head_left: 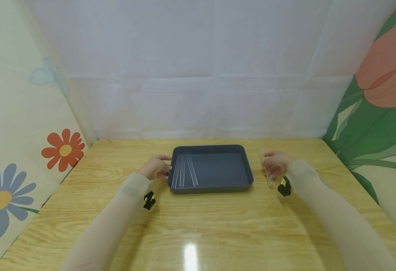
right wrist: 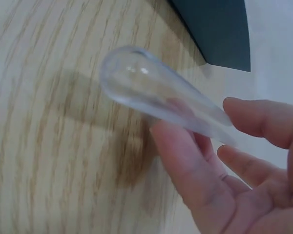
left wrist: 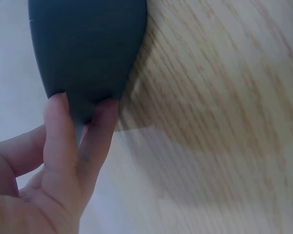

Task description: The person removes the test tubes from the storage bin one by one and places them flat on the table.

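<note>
A dark grey rectangular tray lies on the table in the head view. Three clear test tubes rest side by side along its left part, rounded ends toward me. My left hand touches the tray's left end; in the left wrist view, fairly straight fingers press against the outer wall. To the right of the tray, my right hand pinches another clear test tube between thumb and fingers. Its rounded end points toward me, and it hangs just above the wood.
The wooden table runs back to a white cloth wall. Flower-patterned panels stand at both sides. Each wrist carries a small black camera mount.
</note>
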Available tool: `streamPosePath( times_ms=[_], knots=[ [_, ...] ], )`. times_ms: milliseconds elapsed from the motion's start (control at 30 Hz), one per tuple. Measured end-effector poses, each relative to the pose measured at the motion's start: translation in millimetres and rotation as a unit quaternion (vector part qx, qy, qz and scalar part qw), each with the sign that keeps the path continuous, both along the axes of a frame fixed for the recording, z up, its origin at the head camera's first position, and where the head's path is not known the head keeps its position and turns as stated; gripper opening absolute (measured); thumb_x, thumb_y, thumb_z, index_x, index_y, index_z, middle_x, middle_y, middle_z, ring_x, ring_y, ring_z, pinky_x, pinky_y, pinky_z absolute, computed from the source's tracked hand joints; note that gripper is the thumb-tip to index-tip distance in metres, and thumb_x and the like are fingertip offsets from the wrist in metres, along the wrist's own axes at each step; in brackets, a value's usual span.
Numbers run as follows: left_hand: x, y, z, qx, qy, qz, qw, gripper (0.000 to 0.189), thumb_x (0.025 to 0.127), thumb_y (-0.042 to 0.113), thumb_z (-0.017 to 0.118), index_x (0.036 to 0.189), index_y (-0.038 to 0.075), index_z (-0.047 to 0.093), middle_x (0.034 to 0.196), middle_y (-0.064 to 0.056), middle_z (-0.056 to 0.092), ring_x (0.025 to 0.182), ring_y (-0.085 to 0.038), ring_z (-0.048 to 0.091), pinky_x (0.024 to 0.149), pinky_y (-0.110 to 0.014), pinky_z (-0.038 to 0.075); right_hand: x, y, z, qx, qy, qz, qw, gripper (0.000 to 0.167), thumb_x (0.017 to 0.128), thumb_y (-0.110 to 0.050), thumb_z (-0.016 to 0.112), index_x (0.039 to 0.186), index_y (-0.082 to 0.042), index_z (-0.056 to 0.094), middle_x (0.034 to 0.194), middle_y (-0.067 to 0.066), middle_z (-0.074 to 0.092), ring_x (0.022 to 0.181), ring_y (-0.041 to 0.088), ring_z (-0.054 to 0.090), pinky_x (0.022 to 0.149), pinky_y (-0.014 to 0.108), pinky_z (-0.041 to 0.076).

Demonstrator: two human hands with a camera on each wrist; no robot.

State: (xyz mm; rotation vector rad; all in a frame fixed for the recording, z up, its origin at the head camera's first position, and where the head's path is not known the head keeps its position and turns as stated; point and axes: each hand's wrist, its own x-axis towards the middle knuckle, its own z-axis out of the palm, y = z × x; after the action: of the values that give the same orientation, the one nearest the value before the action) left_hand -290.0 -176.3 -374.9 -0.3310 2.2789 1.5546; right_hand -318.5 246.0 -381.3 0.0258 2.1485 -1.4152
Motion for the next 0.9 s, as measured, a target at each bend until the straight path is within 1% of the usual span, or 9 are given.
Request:
streamPosePath(
  times_ms=[167,300,400,633,833,900],
  knots=[
    [0.1,-0.9,0.3,-0.004,0.0,-0.003,1.0,0.053,0.097,-0.006,0.049,0.149,-0.001,0.035,0.131,-0.028,0.05,0.085,-0.025,0.06,0.057,-0.026,0.052,-2.4,-1,-2.0,0.013,0.006,-0.003,0.9999,0.071,0.092,0.002,0.051,0.148,0.013,0.009,0.084,0.012,0.065,0.065,0.018,0.064,0.059,0.03,0.056],
    [0.2,-0.8,0.2,-0.006,0.003,-0.005,1.0,0.053,0.097,-0.006,0.049,0.148,-0.001,0.034,0.131,-0.029,0.05,0.084,-0.025,0.06,0.057,-0.026,0.052,-5.7,-1,-6.7,0.019,0.01,-0.013,0.9997,0.07,0.093,0.001,0.052,0.148,0.012,0.011,0.083,0.01,0.064,0.064,0.017,0.063,0.056,0.028,0.055],
    [0.2,-0.7,0.0,-0.006,0.004,-0.003,1.0,0.053,0.097,-0.006,0.049,0.148,-0.002,0.035,0.13,-0.029,0.051,0.083,-0.025,0.06,0.057,-0.027,0.052,-6.6,-2,-9.7,0.032,0.021,-0.017,0.9991,0.069,0.093,0.0,0.053,0.147,0.014,0.013,0.081,0.008,0.064,0.061,0.015,0.062,0.054,0.028,0.054],
    [0.0,-0.6,0.3,-0.004,0.005,-0.004,1.0,0.054,0.097,-0.006,0.05,0.148,-0.002,0.034,0.131,-0.029,0.05,0.084,-0.024,0.06,0.059,-0.027,0.052,-0.3,-8,-8.5,0.051,0.033,-0.034,0.9976,0.067,0.094,-0.002,0.056,0.146,0.014,0.017,0.08,0.009,0.063,0.062,0.015,0.058,0.059,0.031,0.054],
    [0.2,-1.7,0.1,0.003,0.007,-0.008,0.9999,0.054,0.097,-0.006,0.049,0.148,-0.002,0.034,0.131,-0.029,0.05,0.08,-0.022,0.059,0.058,-0.026,0.052,1.8,-12,-5.3,0.069,0.041,-0.032,0.9963,0.067,0.093,-0.002,0.057,0.145,0.015,0.019,0.085,0.013,0.062,0.066,0.016,0.057,0.062,0.031,0.053],
    [0.6,-1.7,-0.1,0.004,0.007,-0.007,0.9999,0.054,0.097,-0.006,0.05,0.148,-0.002,0.034,0.13,-0.028,0.05,0.079,-0.022,0.058,0.058,-0.026,0.052,3.3,-13,-4.6,0.081,0.048,-0.031,0.9951,0.066,0.093,-0.002,0.058,0.145,0.015,0.021,0.086,0.014,0.06,0.065,0.016,0.056,0.061,0.031,0.053]
  ],
)
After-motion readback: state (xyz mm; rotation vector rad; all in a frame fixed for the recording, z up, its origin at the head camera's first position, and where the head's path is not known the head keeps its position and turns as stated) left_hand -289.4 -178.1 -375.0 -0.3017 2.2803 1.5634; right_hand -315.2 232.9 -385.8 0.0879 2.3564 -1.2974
